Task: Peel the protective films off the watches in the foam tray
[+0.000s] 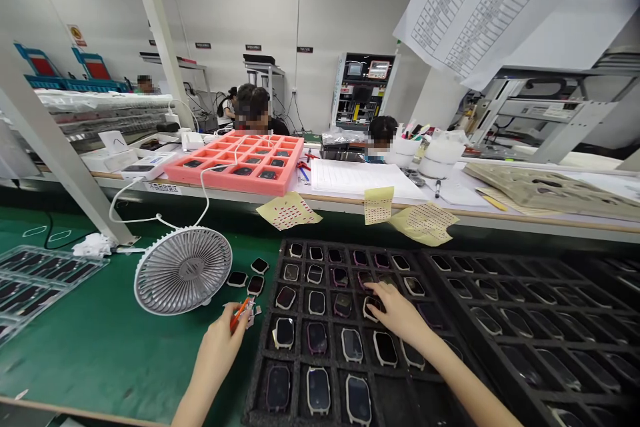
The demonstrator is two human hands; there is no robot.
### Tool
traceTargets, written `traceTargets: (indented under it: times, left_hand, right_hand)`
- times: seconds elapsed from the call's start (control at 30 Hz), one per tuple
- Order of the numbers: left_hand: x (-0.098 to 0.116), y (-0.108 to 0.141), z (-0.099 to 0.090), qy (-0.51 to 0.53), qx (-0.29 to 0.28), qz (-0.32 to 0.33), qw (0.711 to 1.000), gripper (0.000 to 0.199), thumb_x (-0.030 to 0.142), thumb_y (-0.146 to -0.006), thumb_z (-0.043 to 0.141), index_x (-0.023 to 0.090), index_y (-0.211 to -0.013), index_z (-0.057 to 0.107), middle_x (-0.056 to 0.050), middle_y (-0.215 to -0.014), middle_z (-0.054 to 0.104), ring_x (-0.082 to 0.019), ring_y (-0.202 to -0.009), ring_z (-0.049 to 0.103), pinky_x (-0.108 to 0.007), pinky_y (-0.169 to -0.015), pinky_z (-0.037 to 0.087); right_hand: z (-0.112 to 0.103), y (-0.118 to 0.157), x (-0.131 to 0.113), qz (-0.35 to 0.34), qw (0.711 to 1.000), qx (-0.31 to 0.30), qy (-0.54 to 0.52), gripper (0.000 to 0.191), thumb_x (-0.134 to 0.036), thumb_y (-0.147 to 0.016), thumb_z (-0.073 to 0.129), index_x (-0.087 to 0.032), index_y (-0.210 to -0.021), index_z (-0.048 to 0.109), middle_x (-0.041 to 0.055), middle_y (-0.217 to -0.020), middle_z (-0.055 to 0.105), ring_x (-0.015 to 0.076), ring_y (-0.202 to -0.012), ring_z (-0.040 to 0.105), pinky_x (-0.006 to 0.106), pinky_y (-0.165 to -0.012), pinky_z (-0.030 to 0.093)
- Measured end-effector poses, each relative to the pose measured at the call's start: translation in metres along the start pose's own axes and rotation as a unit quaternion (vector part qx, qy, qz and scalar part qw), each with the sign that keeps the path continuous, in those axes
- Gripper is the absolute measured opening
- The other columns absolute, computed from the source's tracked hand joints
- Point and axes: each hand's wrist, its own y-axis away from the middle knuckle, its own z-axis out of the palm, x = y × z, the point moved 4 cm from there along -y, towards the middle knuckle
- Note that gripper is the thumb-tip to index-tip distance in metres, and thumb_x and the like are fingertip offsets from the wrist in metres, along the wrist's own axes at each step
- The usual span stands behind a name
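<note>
My left hand (220, 340), at the left edge of the black foam tray (257, 373), is closed around a slim orange tool (241, 313) whose exact kind I cannot make out. Small pale scraps (256, 312) lie by its fingertips, and several loose smartwatch bodies (255, 285) rest on the green mat just beyond. Over the tray's right part, my right hand (397, 307) reaches in with fingers apart. Its fingertips are at a smartwatch body (371, 309) sitting in a compartment and partly cover it. Other watch bodies (317, 389) fill several compartments around it.
A second black tray of watch bodies (517, 323) lies to the right. A white round fan (185, 270) stands left on the green mat (100, 360). The shelf ahead carries a pink foam tray (230, 180) and papers (350, 177). Co-workers (253, 107) are beyond.
</note>
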Motion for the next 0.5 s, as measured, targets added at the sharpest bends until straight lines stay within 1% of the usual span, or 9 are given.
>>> traceTargets:
  times: [0.07,0.13,0.2,0.27,0.33,0.37,0.43,0.5]
  left_hand:
    - [0.008,0.001,0.001,0.017,-0.001,0.024,1.0,0.031,0.045,-0.089,0.033,0.022,-0.095,0.053,-0.008,-0.083,0.07,-0.026,-0.075,0.067,-0.027,-0.062,0.044]
    - [0.018,0.003,0.003,0.035,0.004,0.055,0.998,0.032,0.047,-0.088,0.033,0.022,-0.092,0.054,-0.007,-0.08,0.069,-0.025,-0.072,0.066,-0.027,-0.061,0.043]
    - [0.028,0.005,0.005,0.054,0.008,0.076,0.996,0.034,0.049,-0.086,0.034,0.022,-0.092,0.054,-0.006,-0.077,0.068,-0.025,-0.07,0.066,-0.027,-0.061,0.043]
    - [0.038,0.007,0.008,0.073,0.0,0.085,0.994,0.036,0.05,-0.086,0.034,0.022,-0.091,0.054,-0.005,-0.075,0.067,-0.024,-0.068,0.064,-0.027,-0.059,0.042]
    - [0.048,0.01,0.01,0.087,-0.013,0.098,0.991,0.037,0.051,-0.087,0.033,0.022,-0.091,0.055,-0.003,-0.071,0.064,-0.023,-0.063,0.062,-0.026,-0.057,0.04]
    - [0.053,0.012,0.011,0.093,-0.02,0.105,0.99,0.037,0.052,-0.087,0.033,0.022,-0.091,0.055,-0.002,-0.068,0.062,-0.022,-0.062,0.06,-0.026,-0.056,0.039]
    - [0.064,0.016,0.014,0.107,-0.036,0.122,0.986,0.037,0.052,-0.088,0.032,0.022,-0.091,0.054,0.0,-0.065,0.058,-0.021,-0.059,0.057,-0.026,-0.056,0.037]
    - [0.075,0.021,0.018,0.123,-0.055,0.137,0.981,0.037,0.05,-0.09,0.031,0.022,-0.087,0.053,0.001,-0.063,0.054,-0.019,-0.058,0.054,-0.025,-0.055,0.035]
  right_hand:
    - [0.0,0.003,0.003,-0.024,0.999,-0.028,-0.026,0.043,-0.018,-0.076,0.055,-0.026,-0.118,0.059,0.0085,-0.106,0.064,0.0269,-0.103,0.056,0.042,-0.091,0.043]
    - [0.001,0.002,0.005,-0.034,0.996,-0.042,-0.069,0.045,-0.017,-0.073,0.058,-0.026,-0.117,0.059,0.0057,-0.096,0.064,0.0238,-0.093,0.058,0.04,-0.088,0.044]
    - [0.002,-0.001,0.01,-0.02,0.991,-0.043,-0.124,0.044,-0.018,-0.068,0.063,-0.025,-0.111,0.061,0.0025,-0.085,0.061,0.0206,-0.081,0.057,0.035,-0.079,0.047]
    - [0.005,-0.005,0.016,0.011,0.979,-0.046,-0.198,0.042,-0.021,-0.064,0.068,-0.024,-0.106,0.062,-0.0005,-0.078,0.057,0.0171,-0.071,0.056,0.03,-0.067,0.046]
    - [0.009,-0.007,0.021,0.045,0.957,-0.048,-0.281,0.042,-0.028,-0.061,0.072,-0.024,-0.102,0.061,-0.003,-0.074,0.055,0.0141,-0.063,0.054,0.027,-0.06,0.044]
    - [0.009,-0.007,0.021,0.06,0.944,-0.046,-0.32,0.044,-0.031,-0.059,0.074,-0.024,-0.101,0.061,-0.0039,-0.072,0.055,0.0133,-0.06,0.054,0.027,-0.058,0.044]
    - [0.008,-0.006,0.019,0.081,0.918,-0.033,-0.387,0.049,-0.036,-0.057,0.078,-0.023,-0.1,0.059,-0.0042,-0.068,0.058,0.014,-0.059,0.056,0.029,-0.061,0.045]
    - [0.003,-0.003,0.01,0.091,0.891,-0.016,-0.444,0.05,-0.039,-0.058,0.079,-0.022,-0.1,0.058,-0.002,-0.069,0.063,0.0163,-0.064,0.06,0.032,-0.068,0.046]
